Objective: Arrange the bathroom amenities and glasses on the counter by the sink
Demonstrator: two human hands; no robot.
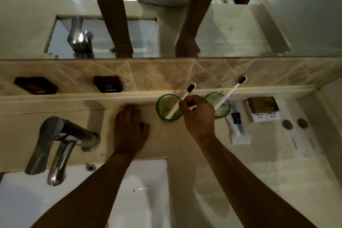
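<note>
Two green glasses stand on the counter by the back wall: the left glass (167,107) and the right glass (218,104). Each holds a white toothbrush with dark bristles. My right hand (199,114) pinches the handle of the left toothbrush (185,98), which leans in the left glass. The right toothbrush (230,92) leans free in the right glass. My left hand (129,129) rests flat on the counter (259,172), left of the glasses.
Right of the glasses lie a wrapped amenity packet (237,124), a brown soap box (262,106) on small white boxes, and flat sachets (299,131). The tap (61,142) and white sink (144,200) are at lower left. HOT and COLD blocks (108,84) sit on the ledge below the mirror.
</note>
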